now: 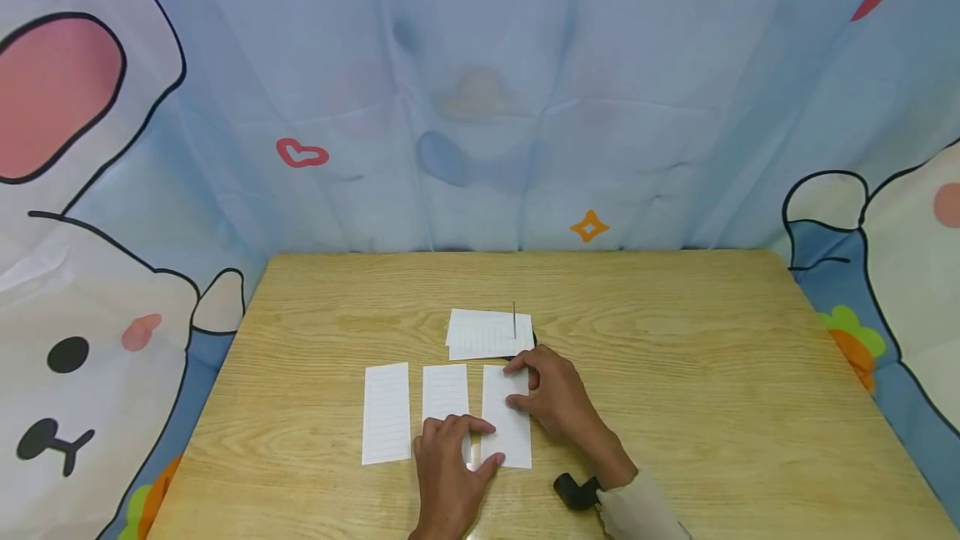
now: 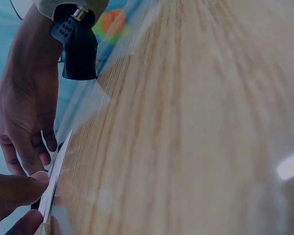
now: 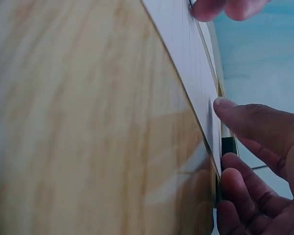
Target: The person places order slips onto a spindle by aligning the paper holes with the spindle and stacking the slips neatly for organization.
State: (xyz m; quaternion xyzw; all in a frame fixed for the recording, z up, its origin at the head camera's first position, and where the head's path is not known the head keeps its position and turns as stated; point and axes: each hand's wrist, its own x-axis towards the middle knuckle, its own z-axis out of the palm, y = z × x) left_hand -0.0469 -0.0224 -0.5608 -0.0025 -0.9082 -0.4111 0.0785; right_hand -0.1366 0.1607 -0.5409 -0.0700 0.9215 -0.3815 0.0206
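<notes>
Three white paper slips lie side by side on the wooden table: a left lined slip [image 1: 386, 413], a middle lined slip [image 1: 444, 390] and a right slip [image 1: 506, 436]. My left hand [image 1: 450, 469] reaches over the middle slip's lower part and partly hides it. Its spread thumb and forefinger touch the right slip's lower left side. From the other side my right hand [image 1: 558, 394] rests its thumb and forefinger on that slip's upper right part; in the right wrist view the thumb [image 3: 230, 105] is on the paper [image 3: 186, 63]. Neither hand visibly pinches it.
Behind the row, several lined sheets [image 1: 483, 333] are stacked with a thin upright metal spike [image 1: 514, 321] rising from them. A dark base shows at their right edge. A black wrist device [image 1: 576, 492] sits by the right sleeve [image 1: 641, 511]. A printed curtain [image 1: 637, 107] hangs behind the table [image 1: 712, 373].
</notes>
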